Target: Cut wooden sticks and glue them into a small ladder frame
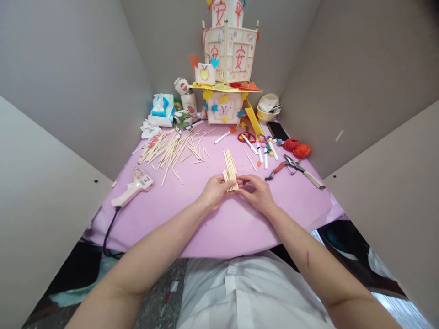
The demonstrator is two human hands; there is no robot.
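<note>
A glue gun [135, 187] lies on the lilac-covered bench [161, 205] below scattered wooden sticks [173, 148]; at center, the left hand [216, 189] grips a cluster of aligned sticks [231, 170], the right hand [256, 192] curled at its edge, its hold unclear, with red yarn [291, 145] farther right.

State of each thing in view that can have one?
Left hand, closed on held sticks
Right hand, at their right edge
Held sticks, side by side
Loose sticks, scattered
Glue gun, lying down
Tower, upright
Phone, flat, dark
Yarn, wound in balls
</note>
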